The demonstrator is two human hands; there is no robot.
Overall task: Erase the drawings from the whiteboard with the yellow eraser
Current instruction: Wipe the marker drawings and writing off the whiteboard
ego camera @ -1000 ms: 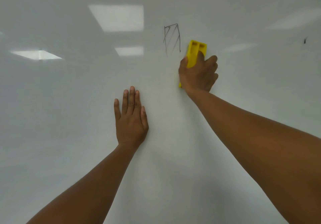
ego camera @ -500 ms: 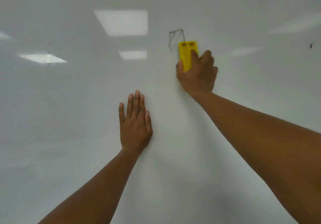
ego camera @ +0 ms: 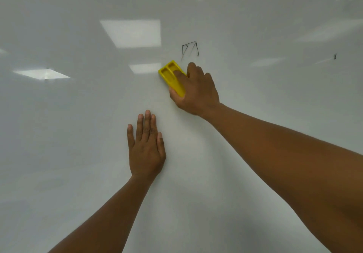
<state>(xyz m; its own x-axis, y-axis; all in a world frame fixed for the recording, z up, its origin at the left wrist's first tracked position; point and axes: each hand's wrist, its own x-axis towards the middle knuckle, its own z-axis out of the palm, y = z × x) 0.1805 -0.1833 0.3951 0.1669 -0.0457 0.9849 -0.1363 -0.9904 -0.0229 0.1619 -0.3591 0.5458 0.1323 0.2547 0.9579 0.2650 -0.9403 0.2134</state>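
The right hand (ego camera: 196, 90), fingers curled round the yellow eraser (ego camera: 171, 76), has swung it from upright beside the drawing (ego camera: 190, 50) to a slant just below and left of it, and the lower strokes are gone. Only the top of the sketch remains, plus a small mark (ego camera: 335, 56) far right on the whiteboard (ego camera: 78, 135). The left hand (ego camera: 145, 146) stays flat against the board, fingers straight, holding nothing.

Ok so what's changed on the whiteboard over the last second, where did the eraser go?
The right hand swept the yellow eraser from the drawing's right side across its lower part, ending below-left of it and tilted. The sketch lost its lower lines; only the top remains. The left hand stayed flat on the whiteboard, and the small mark at far right is untouched.
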